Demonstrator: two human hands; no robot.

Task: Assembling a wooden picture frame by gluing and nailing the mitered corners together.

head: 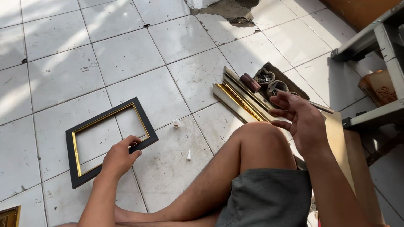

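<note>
Grey shorts and a bent bare knee fill the near edge, the person sitting on the white tiled floor. Just left of the knee, the left hand rests on the black picture frame with its gold inner lip, fingers curled over the near right rail and thumb on the outer edge: a light pinch, not a full clasp. The frame lies flat on the tiles. To do this well, I judge the grip should shift toward a corner, so the mitred joints are not twisted when the frame is moved. Two small white bits lie on the floor between frame and knee. Right of the knee, the right hand is raised, half open, fingers loosely bent; whether it holds anything I cannot tell. Beyond the knee lie gold moulding strips.
</note>
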